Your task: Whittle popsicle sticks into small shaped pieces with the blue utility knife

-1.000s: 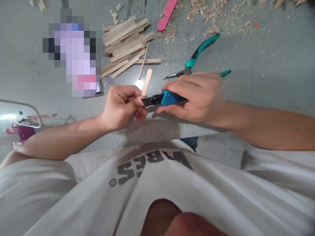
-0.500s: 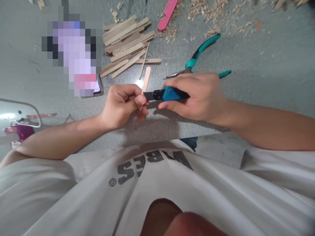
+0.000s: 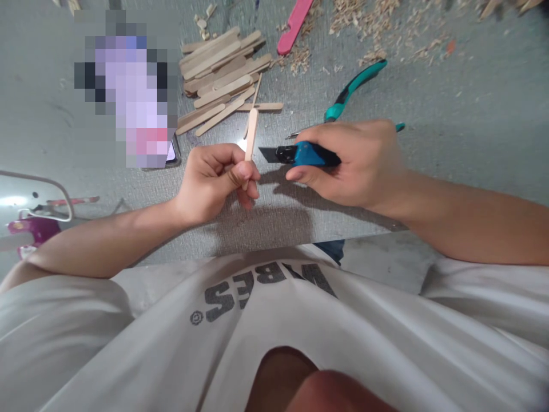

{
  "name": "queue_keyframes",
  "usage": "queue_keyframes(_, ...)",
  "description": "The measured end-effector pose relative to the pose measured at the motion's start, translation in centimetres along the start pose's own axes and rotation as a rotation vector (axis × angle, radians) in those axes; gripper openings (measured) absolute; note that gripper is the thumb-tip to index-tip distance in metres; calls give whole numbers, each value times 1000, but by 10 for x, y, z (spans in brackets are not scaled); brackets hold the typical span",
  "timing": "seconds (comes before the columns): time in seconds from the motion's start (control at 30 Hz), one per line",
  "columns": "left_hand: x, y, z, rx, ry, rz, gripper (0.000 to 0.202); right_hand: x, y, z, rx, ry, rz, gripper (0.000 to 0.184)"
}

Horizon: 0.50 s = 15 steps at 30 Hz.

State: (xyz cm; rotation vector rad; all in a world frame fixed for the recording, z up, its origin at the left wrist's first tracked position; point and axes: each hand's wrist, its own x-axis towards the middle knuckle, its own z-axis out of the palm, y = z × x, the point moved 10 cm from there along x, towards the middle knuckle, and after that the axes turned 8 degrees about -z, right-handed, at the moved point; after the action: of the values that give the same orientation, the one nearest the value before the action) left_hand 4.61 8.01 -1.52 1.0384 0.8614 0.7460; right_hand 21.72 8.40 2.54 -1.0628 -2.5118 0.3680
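Pinched between the thumb and fingers of my left hand [image 3: 217, 182] is a wooden craft stick [image 3: 251, 134], its rounded end pointing away from me. My right hand [image 3: 358, 163] is wrapped round a blue and black utility knife [image 3: 309, 154]. The blade [image 3: 269, 154] is out and points left, a small gap from the stick. Beyond my left hand lies a pile of craft sticks [image 3: 223, 71]. Pliers with teal handles [image 3: 354, 86] lie behind my right hand, which partly hides them.
A pink plastic piece [image 3: 292, 28] lies at the back among wood shavings [image 3: 364, 20]. A phone [image 3: 171, 153] edge shows by a blurred-out patch. At the left are a purple object [image 3: 45, 229] and a white curved frame [image 3: 64, 194]. The table's front edge runs close to my shirt.
The knife in my right hand has moved right, so its blade has come away from the stick. My left hand has stayed in place, with the stick slightly shifted.
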Motion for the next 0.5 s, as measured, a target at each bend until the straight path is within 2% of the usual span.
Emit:
queue_keyframes(0.23,1,2,5,1,-58,23,46,2,-5,6,26,-30,-35,86)
queue_keyframes(0.5,1,-2,7,-62,-78,-11,45,0,-3,8,72,-61,-14,80)
